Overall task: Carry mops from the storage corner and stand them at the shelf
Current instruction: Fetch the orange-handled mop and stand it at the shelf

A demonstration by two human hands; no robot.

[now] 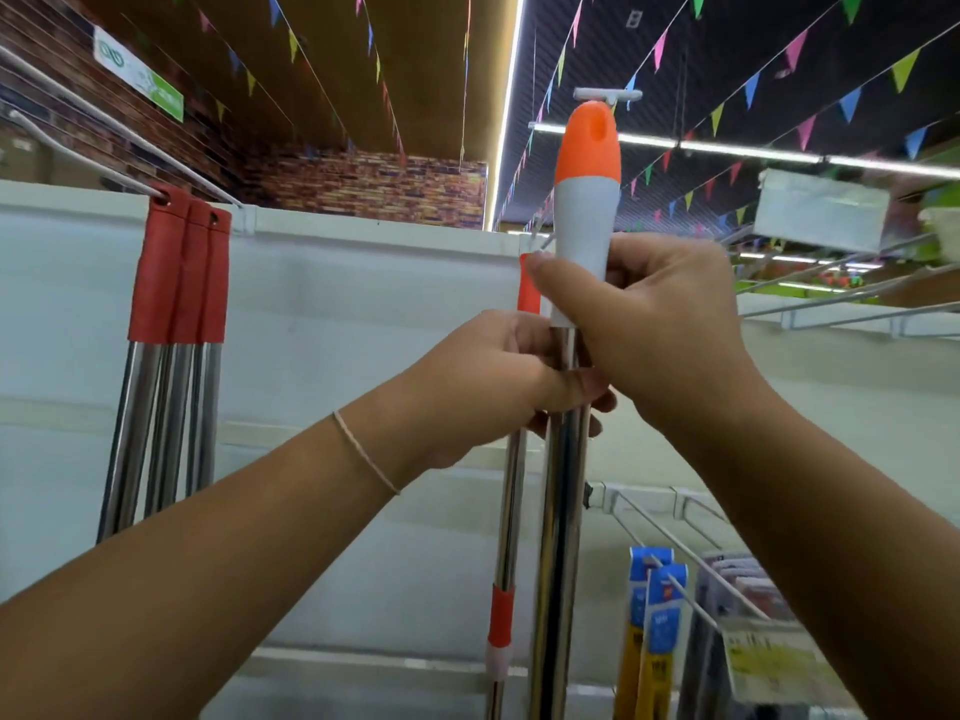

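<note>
I hold a mop handle upright in front of the white shelf panel (322,314). Its steel pole (558,537) ends in a white grip with an orange tip (588,148). My right hand (654,324) grips the white part of the grip. My left hand (498,376) is wrapped round the steel pole just below it. Behind, a second pole with a red sleeve (503,615) stands close against the panel. The mop heads are out of view below.
Three red-capped steel handles (179,272) hang from a wire hook at upper left. Wire hooks with blue and yellow packets (655,615) stick out at lower right. A white hanging sign (821,210) and wire racks are at upper right.
</note>
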